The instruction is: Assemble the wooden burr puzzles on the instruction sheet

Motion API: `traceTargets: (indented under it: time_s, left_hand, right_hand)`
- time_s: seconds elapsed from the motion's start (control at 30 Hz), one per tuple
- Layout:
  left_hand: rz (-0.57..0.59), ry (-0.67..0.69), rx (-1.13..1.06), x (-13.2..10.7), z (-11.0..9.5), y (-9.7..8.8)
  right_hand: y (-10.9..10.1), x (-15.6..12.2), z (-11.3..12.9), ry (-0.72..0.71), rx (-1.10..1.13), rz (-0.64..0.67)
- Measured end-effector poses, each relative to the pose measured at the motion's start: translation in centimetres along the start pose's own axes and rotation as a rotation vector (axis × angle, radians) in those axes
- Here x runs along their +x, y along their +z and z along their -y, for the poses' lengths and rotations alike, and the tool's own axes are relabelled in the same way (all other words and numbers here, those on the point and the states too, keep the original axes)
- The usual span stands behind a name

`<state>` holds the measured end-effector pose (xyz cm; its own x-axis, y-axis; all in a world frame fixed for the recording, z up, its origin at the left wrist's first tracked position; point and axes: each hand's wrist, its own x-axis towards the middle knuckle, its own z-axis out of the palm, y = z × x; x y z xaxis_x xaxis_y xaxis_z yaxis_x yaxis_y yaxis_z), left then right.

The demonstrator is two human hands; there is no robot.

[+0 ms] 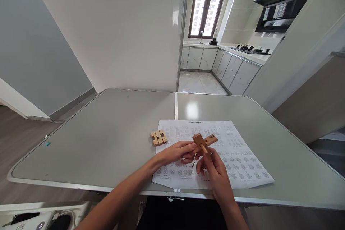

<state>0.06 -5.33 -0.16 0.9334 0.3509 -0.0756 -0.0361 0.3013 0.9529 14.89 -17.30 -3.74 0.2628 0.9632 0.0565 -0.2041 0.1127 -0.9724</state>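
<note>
My left hand [181, 151] has its fingers closed on a notched wooden puzzle piece [211, 139], which slants up to the right and bears a dark mark near its far end. My right hand [214, 167] grips a second wooden puzzle piece [198, 138] that crosses in front of the first. Both pieces are above a printed paper sheet [242, 151]; whether they are interlocked I cannot tell. To the left, several notched wooden pieces [159, 137] lie side by side, partly over the sheet's left edge. My fingers hide parts of the held pieces.
The sheet shows rows of small puzzle diagrams and lies across the seam of a grey folding table [107, 133]. A small teal object [47, 144] is near the table's left edge. A metal latch [175, 198] is at the front edge. Beyond are a wall and a kitchen.
</note>
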Motion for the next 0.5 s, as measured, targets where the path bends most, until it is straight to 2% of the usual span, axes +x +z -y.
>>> traceTargets:
  time_s: [0.1, 0.3, 0.5]
  left_hand:
    - [0.052, -0.042, -0.056, -0.23, -0.08, -0.19]
    - [0.037, -0.046, -0.050, -0.14, 0.10, 0.07]
    - [0.008, -0.030, 0.023, -0.07, -0.16, 0.42]
  right_hand:
    - [-0.13, -0.19, -0.09, 0.012, 0.018, 0.036]
    - [-0.37, -0.17, -0.39, 0.012, 0.136, -0.094]
    - [-0.50, -0.12, -0.05, 0.037, 0.139, -0.103]
